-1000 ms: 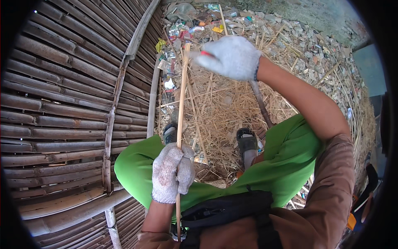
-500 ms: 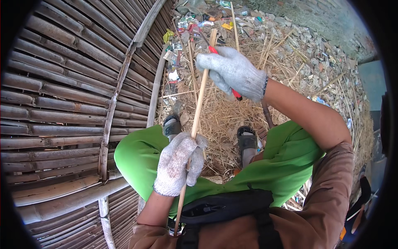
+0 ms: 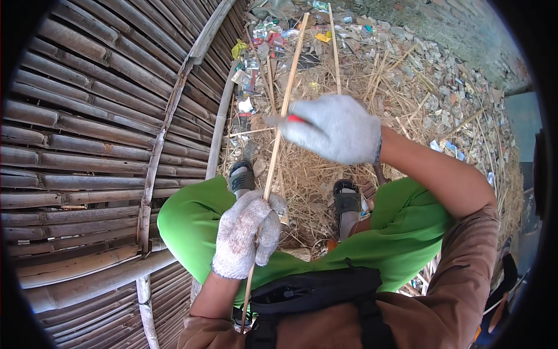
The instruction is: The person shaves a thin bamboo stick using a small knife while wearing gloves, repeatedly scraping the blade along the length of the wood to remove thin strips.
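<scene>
Gripping a long thin bamboo strip (image 3: 283, 119) in our gloved left hand (image 3: 244, 232), we have the fingers wrapped fully round its lower part, fist closed just above our lap. From that fist the strip runs up and slightly to the right, its far end reaching toward the litter (image 3: 261, 35) at the top of the view, while its near end passes down beside the black waist bag (image 3: 314, 291). Our gloved right hand (image 3: 334, 128) sits higher up, against the strip, fingers curled shut around a tool with a red handle (image 3: 295, 119); only a small red piece shows past the glove, so we cannot tell what kind of tool it is. Below our hands lie our green trousers (image 3: 407, 232), and our two feet in dark sandals (image 3: 347, 200) rest on a bed of dry bamboo shavings (image 3: 314, 168). Several other thin strips (image 3: 334, 46) lie across those shavings. To our left stands a wall of horizontal bamboo poles (image 3: 87, 145), bound by upright slats.
</scene>
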Available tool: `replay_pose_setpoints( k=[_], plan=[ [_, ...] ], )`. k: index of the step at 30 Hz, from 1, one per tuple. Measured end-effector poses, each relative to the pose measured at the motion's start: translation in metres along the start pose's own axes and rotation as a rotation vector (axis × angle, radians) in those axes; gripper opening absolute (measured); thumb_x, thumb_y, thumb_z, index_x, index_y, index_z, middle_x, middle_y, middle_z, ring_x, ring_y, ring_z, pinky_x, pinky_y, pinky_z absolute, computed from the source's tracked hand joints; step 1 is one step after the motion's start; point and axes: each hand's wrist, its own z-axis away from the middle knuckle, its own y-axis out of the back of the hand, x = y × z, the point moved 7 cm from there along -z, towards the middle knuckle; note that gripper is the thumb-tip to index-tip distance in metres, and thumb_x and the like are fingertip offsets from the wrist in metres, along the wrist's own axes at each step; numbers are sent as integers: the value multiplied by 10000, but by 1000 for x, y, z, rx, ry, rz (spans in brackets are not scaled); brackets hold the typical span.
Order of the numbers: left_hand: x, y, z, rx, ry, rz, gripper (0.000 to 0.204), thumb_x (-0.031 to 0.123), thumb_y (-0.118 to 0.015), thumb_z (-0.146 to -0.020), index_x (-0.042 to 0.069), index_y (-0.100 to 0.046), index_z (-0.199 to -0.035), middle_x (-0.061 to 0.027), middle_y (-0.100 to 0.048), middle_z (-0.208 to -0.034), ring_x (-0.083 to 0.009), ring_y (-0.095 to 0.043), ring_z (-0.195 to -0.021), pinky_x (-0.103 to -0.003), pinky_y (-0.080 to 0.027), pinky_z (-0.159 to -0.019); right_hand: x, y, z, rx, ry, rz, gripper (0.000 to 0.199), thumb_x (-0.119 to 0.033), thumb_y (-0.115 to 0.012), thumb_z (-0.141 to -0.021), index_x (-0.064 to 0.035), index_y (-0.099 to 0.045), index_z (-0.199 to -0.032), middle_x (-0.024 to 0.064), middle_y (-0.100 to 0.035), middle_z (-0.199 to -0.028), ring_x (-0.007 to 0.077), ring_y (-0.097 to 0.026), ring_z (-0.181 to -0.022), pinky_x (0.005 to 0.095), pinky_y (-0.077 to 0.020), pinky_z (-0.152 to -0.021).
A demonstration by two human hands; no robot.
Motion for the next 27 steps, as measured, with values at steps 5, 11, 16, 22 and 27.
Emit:
replay_pose_setpoints(
  k=[5,11,16,22,27],
  plan=[
    [3,-3,3,12,6,22,369,255,-497,-1153,-98,-601,-1178,-49,-509,-547,-139,-398,-352,-281,-331,-365,-42,-6,25,32,254,38,560,-602,-574,-1052,-84,-680,-865,185,-695,-706,392,-726,-666,544,-584,-637],
    [4,1,2,45,-9,92,356,234,-496,-1153,-105,-601,-1180,-17,-467,-572,-128,-392,-359,-280,-340,-366,-4,13,1,86,149,193,562,-630,-567,-1045,-106,-718,-906,189,-697,-719,407,-725,-686,552,-578,-655],
    [4,-4,5,37,-15,57,361,247,-495,-1160,-97,-604,-1167,-19,-470,-570,-126,-394,-359,-270,-330,-371,32,29,-14,124,25,274,631,-648,-476,-1078,-88,-724,-925,212,-742,-817,408,-742,-749,553,-591,-714],
    [2,-5,13,-8,4,-107,345,257,-484,-1169,-60,-620,-1176,-18,-495,-588,-113,-398,-373,-255,-324,-381,76,63,-23,217,-100,380,649,-637,-415,-1101,-74,-715,-978,218,-753,-876,416,-754,-854,559,-593,-799],
    [3,-1,15,26,5,-157,324,241,-495,-1165,-55,-626,-1189,-26,-537,-607,-98,-418,-397,-245,-328,-403,39,36,-13,103,-24,278,663,-637,-402,-1107,-77,-700,-916,211,-732,-796,407,-747,-772,553,-604,-748]
  ],
)
